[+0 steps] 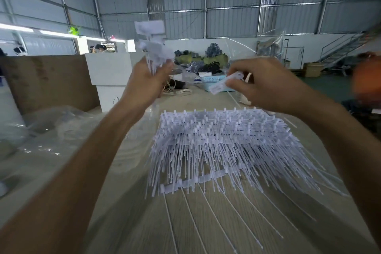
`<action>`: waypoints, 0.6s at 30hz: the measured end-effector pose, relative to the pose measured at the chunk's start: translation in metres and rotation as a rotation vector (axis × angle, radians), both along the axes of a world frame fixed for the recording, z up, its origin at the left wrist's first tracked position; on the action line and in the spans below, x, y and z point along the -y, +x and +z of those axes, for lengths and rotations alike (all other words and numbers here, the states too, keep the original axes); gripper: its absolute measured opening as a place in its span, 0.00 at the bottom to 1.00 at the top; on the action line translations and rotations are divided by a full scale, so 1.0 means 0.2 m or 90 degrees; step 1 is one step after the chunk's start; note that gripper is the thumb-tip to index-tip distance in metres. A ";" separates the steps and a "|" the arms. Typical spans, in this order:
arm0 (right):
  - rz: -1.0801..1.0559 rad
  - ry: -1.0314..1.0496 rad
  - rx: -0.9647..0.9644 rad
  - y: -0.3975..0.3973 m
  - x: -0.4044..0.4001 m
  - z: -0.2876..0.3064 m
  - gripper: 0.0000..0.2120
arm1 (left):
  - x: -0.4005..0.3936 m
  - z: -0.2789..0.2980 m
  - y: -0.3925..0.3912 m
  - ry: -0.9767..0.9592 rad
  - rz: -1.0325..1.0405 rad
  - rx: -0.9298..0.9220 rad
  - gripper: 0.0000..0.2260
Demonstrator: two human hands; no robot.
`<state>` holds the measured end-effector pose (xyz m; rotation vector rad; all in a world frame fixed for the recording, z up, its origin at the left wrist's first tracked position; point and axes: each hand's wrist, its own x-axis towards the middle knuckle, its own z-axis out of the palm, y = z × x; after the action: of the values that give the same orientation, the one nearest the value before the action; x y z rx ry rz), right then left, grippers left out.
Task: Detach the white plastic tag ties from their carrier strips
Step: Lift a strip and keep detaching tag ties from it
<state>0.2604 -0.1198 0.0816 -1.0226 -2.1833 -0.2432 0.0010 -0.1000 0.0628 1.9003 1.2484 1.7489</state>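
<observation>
My left hand (147,80) is raised above the table and grips a bunch of white tag ties (152,45), their flat tag heads sticking up above my fingers. My right hand (266,82) pinches the flat head of a single white tag tie (225,83), whose thin tail hangs down behind my wrist. Below both hands a thick stack of white tag ties on carrier strips (222,146) lies on the wooden table (206,229). One carrier strip (193,182) with several long tails lies at the near edge of the stack.
Crumpled clear plastic sheeting (51,134) covers the table's left side. A brown board (47,82) and a white box (111,72) stand behind it. A blue basket (214,82), bags and cords lie at the table's far end. An orange blurred shape (367,78) is at the right edge.
</observation>
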 end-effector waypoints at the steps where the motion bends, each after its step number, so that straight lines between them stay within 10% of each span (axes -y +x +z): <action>1: 0.001 -0.001 -0.016 0.00 0.00 0.00 0.05 | 0.00 0.01 0.00 -0.016 -0.077 0.069 0.07; 18: 0.237 -0.219 -0.348 -0.06 0.07 0.03 0.08 | 0.11 -0.02 0.30 -0.144 -0.452 0.225 0.11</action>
<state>0.2487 -0.1339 0.0873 -0.7215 -1.8825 0.5403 0.0610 -0.1213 0.0591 1.5400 0.5171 1.3958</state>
